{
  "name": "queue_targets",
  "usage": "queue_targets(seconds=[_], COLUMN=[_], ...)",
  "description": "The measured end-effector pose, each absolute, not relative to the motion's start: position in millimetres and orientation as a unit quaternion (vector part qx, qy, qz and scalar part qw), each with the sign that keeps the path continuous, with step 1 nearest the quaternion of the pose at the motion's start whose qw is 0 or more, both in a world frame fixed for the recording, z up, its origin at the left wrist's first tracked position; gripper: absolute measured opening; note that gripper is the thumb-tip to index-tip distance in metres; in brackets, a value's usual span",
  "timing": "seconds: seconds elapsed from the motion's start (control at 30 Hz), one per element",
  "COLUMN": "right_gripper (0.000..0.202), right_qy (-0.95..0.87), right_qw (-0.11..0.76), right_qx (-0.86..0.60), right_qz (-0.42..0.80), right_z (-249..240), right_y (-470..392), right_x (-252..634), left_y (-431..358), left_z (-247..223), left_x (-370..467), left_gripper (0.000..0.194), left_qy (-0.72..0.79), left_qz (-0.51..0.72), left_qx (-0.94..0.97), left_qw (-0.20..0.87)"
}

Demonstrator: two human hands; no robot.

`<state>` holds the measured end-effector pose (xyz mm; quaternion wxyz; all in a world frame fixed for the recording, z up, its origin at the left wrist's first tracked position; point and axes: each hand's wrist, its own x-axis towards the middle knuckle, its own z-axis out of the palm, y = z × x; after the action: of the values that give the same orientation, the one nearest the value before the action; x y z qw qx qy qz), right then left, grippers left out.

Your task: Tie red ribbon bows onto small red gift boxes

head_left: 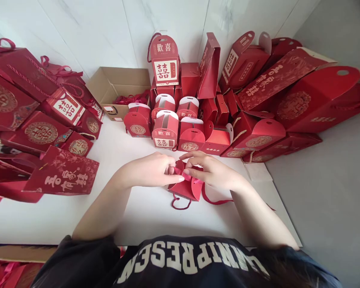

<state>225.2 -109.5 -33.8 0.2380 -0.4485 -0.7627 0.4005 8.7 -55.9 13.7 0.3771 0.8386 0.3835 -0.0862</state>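
Observation:
A small red gift box [184,191] stands on the white table in front of me, partly covered by both hands. Its dark red cord handle [181,207] hangs down on the near side. My left hand [157,170] is closed, thumb and fingers pinching a pink-red ribbon [187,176] at the box top. From the right side, my right hand [208,170] curls its fingers over the same ribbon, thumb and index close together. A long ribbon end [217,201] trails from the box to the right, beneath my right forearm.
Behind the hands, several small red boxes [192,136] stand in rows. An open cardboard box [120,82] with dark red cords or ribbons inside sits at the back. Larger red gift boxes are piled at left [42,132] and right [306,104]. A grey wall [327,180] bounds the right side.

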Motion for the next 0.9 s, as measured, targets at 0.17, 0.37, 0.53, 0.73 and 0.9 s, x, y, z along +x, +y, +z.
queue_targets(seconds=[0.17, 0.37, 0.53, 0.73, 0.9], right_gripper=[0.018, 0.019, 0.029, 0.036, 0.038], right_qy=[-0.77, -0.742, -0.678, -0.643, -0.623], right_qw=[0.252, 0.275, 0.244, 0.186, 0.194], right_qx=[-0.438, -0.466, -0.553, -0.527, -0.487], right_qz=[0.388, 0.396, 0.419, 0.524, 0.58], right_z=[-39.0, -35.6, -35.9, -62.7, -74.7], right_y=[-108.2, -108.8, -120.6, -135.3, -144.2], right_x=[220.5, 240.3, 269.8, 283.3, 283.1], left_y=[-51.1, -37.4, -24.5, -19.5, -19.0], left_z=[10.4, 14.7, 27.0, 33.1, 40.3], left_x=[10.8, 1.0, -24.3, -44.0, -52.7], left_gripper=[0.034, 0.028, 0.026, 0.027, 0.028], left_qy=[0.379, 0.367, 0.358, 0.288, 0.278], left_qz=[-0.081, 0.012, 0.163, 0.352, 0.444], left_qx=[0.795, 0.755, 0.714, 0.63, 0.595], left_qw=[0.467, 0.544, 0.58, 0.63, 0.61])
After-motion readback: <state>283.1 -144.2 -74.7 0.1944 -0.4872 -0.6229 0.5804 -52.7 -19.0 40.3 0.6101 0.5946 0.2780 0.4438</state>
